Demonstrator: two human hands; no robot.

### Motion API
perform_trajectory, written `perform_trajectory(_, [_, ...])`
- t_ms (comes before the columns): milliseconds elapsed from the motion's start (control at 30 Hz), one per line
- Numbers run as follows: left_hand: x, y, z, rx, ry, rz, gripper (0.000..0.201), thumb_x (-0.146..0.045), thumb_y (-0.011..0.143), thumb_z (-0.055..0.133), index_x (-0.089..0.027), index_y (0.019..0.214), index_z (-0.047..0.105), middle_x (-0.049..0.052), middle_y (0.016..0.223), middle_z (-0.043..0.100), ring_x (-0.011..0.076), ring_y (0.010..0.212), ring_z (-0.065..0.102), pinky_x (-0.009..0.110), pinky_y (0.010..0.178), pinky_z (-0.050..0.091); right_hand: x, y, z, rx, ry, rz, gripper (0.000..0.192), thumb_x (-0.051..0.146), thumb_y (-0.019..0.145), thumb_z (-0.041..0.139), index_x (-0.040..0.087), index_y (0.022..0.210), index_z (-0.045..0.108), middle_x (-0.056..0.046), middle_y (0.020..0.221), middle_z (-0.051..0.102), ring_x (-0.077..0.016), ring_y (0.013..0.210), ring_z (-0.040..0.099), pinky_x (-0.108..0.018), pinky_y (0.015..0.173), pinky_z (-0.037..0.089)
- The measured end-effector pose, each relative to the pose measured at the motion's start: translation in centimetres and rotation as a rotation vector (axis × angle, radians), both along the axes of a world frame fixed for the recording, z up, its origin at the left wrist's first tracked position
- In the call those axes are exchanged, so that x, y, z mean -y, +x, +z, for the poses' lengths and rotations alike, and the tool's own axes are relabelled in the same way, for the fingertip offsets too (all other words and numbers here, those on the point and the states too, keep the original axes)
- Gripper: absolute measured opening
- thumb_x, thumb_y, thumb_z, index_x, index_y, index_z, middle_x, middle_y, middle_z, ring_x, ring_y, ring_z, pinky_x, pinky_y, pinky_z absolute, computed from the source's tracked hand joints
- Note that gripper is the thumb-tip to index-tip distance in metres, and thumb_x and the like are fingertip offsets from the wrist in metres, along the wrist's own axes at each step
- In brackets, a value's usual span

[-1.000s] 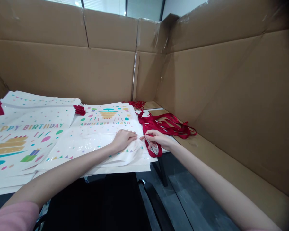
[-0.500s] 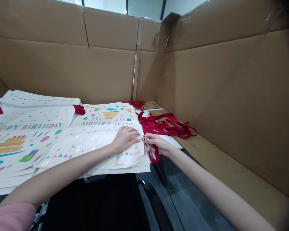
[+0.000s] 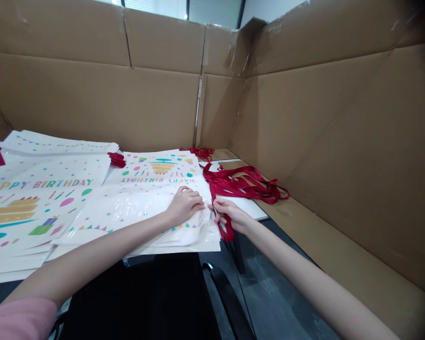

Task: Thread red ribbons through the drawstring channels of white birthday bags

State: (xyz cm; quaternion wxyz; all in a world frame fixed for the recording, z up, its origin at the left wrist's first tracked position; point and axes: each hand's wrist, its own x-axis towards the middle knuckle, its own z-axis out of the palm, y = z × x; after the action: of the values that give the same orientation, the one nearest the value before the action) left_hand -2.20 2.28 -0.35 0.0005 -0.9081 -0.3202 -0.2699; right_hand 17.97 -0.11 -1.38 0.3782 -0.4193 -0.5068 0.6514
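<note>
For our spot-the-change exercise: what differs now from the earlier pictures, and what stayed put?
The left hand has curled its fingers in from lying flatter on the white sheet. The right hand has dipped slightly toward the wearer, and the red ribbon loop beneath it hangs lower and narrower. No grasp or release is clear. The heaped red ribbons stayed put.

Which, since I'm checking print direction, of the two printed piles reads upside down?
The right pile, with the left hand on it; the left pile reads upright.
</note>
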Motion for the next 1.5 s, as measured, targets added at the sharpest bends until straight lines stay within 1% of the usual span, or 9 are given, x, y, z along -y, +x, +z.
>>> perform_trajectory(133, [0.1,0.0,0.2,-0.005,-0.002,-0.016,0.023,-0.034,0.092,0.05,-0.02,0.081,0.065,0.0,0.082,0.068,0.0154,0.082,0.059,0.034,0.09,0.028,0.3,-0.1,0.3,0.04,0.029,0.03,0.043,0.051,0.066,0.072,0.017,0.074,0.048,0.005,0.048,0.053,-0.0049,0.036,0.042,-0.017,0.036,0.029])
perform_trajectory(333, [0.4,-0.1,0.6,0.019,-0.04,-0.008,0.022,-0.032,0.092,0.051,-0.02,0.078,0.064,0.0,0.081,0.068,0.0153,0.082,0.059,0.034,0.089,0.029,0.3,-0.4,0.1,0.06,0.047,0.024,0.044,0.053,0.065,0.073,0.017,0.075,0.05,0.007,0.049,0.05,-0.0057,0.038,0.047,-0.017,0.038,0.033])
perform_trajectory(633, [0.1,-0.2,0.2,0.06,-0.088,0.018,0.022,-0.031,0.09,0.052,-0.02,0.076,0.065,0.0,0.08,0.069,0.0148,0.08,0.06,0.034,0.088,0.03,0.6,-0.1,1.0,0.169,0.055,-0.005,0.04,0.05,0.067,0.072,0.017,0.076,0.052,0.004,0.047,0.053,-0.0074,0.038,0.05,-0.016,0.033,0.03])
perform_trajectory(767, [0.0,-0.2,0.2,0.079,-0.088,0.011,0.021,-0.032,0.09,0.054,-0.02,0.076,0.065,0.0,0.081,0.07,0.0151,0.08,0.06,0.034,0.088,0.029,0.4,0.8,2.4,0.287,0.101,-0.013,0.039,0.047,0.069,0.072,0.017,0.072,0.048,-0.003,0.07,0.067,-0.0082,0.04,0.056,-0.016,0.032,0.032])
perform_trajectory(833, [0.0,-0.2,0.2,0.087,-0.089,0.01,0.021,-0.032,0.089,0.055,-0.02,0.076,0.065,-0.001,0.081,0.07,0.0151,0.08,0.06,0.034,0.088,0.029,0.1,1.2,3.2,0.358,0.155,0.016,0.039,0.047,0.068,0.072,0.016,0.069,0.048,-0.005,0.076,0.067,-0.0085,0.042,0.059,-0.015,0.031,0.032])
perform_trajectory(967, [0.0,-0.2,0.2,0.092,-0.095,0.01,0.021,-0.033,0.089,0.056,-0.02,0.075,0.065,0.0,0.08,0.07,0.0153,0.08,0.06,0.034,0.087,0.03,-0.8,1.3,4.8,0.531,0.215,0.126,0.037,0.044,0.07,0.072,0.015,0.066,0.05,0.0,0.055,0.059,-0.0098,0.04,0.058,-0.015,0.032,0.033])
perform_trajectory(1133, [0.2,-0.4,0.3,0.094,-0.089,-0.002,0.021,-0.033,0.089,0.056,-0.019,0.075,0.065,-0.001,0.08,0.07,0.0146,0.079,0.06,0.033,0.086,0.03,-2.0,0.5,5.3,0.641,0.228,0.148,0.038,0.04,0.067,0.075,0.016,0.062,0.046,0.003,0.046,0.053,-0.0095,0.037,0.055,-0.016,0.032,0.036])
perform_trajectory(1367, [0.2,-0.4,0.2,0.115,-0.075,-0.022,0.019,-0.031,0.087,0.06,-0.018,0.073,0.064,-0.002,0.078,0.069,0.0129,0.078,0.06,0.031,0.083,0.03,-2.5,-0.1,5.0,0.706,0.141,0.223,0.035,0.039,0.069,0.075,0.016,0.073,0.048,0.002,0.054,0.059,-0.0127,0.043,0.061,-0.017,0.036,0.041])
perform_trajectory(1500, [0.1,-0.4,0.1,0.122,-0.084,-0.025,0.018,-0.031,0.087,0.06,-0.019,0.074,0.065,-0.002,0.078,0.069,0.0135,0.078,0.06,0.032,0.084,0.03,-2.7,0.2,4.9,0.699,0.11,0.242,0.037,0.041,0.07,0.074,0.016,0.072,0.046,0.002,0.055,0.058,-0.012,0.043,0.062,-0.016,0.036,0.039])
